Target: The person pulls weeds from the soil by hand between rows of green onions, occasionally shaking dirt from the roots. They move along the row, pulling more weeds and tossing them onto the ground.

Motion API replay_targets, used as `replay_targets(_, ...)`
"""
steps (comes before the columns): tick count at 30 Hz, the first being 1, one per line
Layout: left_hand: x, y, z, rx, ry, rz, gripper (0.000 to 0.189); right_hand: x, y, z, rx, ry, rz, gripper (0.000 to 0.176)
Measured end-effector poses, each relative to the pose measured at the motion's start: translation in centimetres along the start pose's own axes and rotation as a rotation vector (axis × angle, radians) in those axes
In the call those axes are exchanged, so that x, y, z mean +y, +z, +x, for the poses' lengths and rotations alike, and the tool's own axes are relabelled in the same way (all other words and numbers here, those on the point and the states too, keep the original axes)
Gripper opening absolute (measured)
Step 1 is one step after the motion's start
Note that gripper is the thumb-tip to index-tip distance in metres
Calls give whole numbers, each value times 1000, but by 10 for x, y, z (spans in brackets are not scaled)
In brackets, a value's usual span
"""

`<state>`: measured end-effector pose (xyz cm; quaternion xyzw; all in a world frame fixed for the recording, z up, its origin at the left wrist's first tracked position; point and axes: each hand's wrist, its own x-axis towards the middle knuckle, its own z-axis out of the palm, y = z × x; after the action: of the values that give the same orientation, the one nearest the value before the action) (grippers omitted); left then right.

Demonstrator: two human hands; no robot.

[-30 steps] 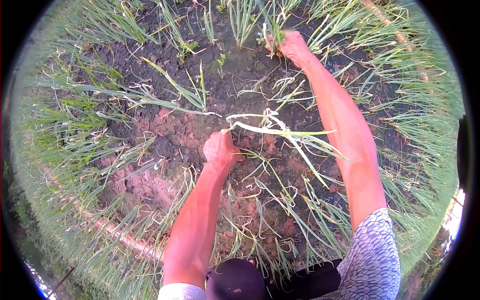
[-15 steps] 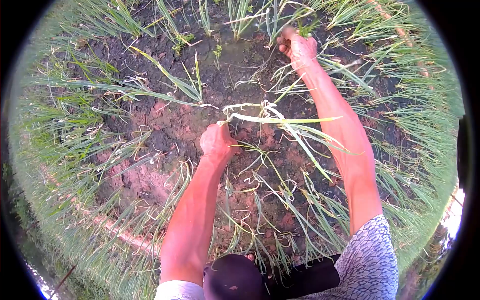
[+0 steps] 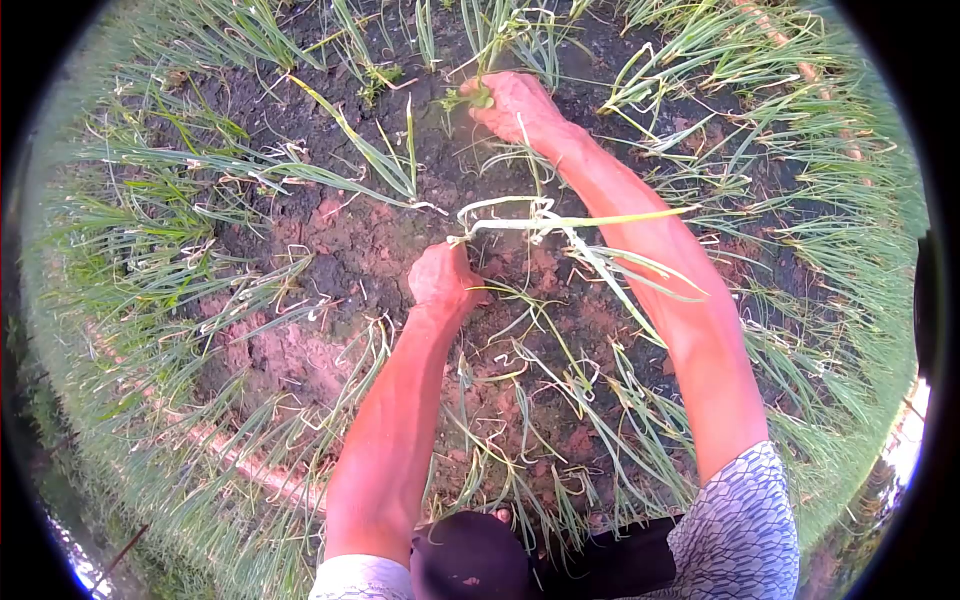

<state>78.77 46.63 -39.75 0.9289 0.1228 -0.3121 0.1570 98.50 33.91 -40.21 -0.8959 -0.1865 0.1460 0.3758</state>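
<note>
My left hand (image 3: 442,279) is closed in a fist low over the soil. An onion plant (image 3: 540,222) comes out at the top of this fist, and its long pale green leaves reach right, across in front of my right forearm. Further forward, my right hand (image 3: 522,108) is closed, thumb and fingers pinched around a small leafy weed (image 3: 482,98). Its fingertips are close to the dark soil, just in front of a clump of upright onion leaves (image 3: 490,38). What else may be inside the left fist is hidden.
Onion plants (image 3: 180,250) stand all around on the cracked, dark and reddish soil (image 3: 290,360). One onion plant (image 3: 385,170) leans left of my hands. Another small weed (image 3: 378,84) grows at the upper left. Drooping onion leaves (image 3: 590,400) lie near my body.
My right hand has moved left, from beside the right-hand onion plants to the small weed at the middle. The left fist and its onion plant have stayed nearly in place.
</note>
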Motion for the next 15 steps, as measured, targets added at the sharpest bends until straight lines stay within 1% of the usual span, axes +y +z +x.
replay_targets(2, 0, -1, 1, -10, 6, -5, 41, -5, 20, 13, 37, -10, -121, 44)
replay_targets(3, -1, -1, 2, -17, 10, -10, 41, -3, 33, 16, 108, -82, -110, 42)
replay_targets(4, -2, -1, 2, -41, 3, -20, 41, -7, 38, 13, 166, -103, -194, 39)
replay_targets(5, -2, 0, 2, -12, -5, -44, 40, -13, 42, 10, 224, -126, -277, 36)
replay_targets(7, -1, 3, 1, 49, -25, -92, 40, -14, 50, 17, 232, -113, -331, 29)
replay_targets(8, -8, 10, 4, 88, 48, -69, 39, -12, 54, 19, 234, -104, -360, 26)
replay_targets(9, -12, 15, 2, 144, 87, -132, 41, -9, 58, 19, 260, -92, -333, 24)
replay_targets(11, -12, 13, 3, 99, 69, -179, 38, -7, 57, 16, 315, -65, -286, 20)
replay_targets(12, -11, 13, 4, 69, 33, -141, 41, -6, 55, 14, 421, -42, -141, 16)
replay_targets(13, -7, 8, 5, 42, -3, -103, 44, 1, 55, 16, 494, -16, -74, 13)
replay_targets(14, -4, 5, 4, 11, -40, -65, 47, 8, 57, 25, 474, 118, 200, 12)
replay_targets(15, -4, 2, 2, 0, -33, -75, 48, 14, 60, 35, 446, 255, 474, 10)
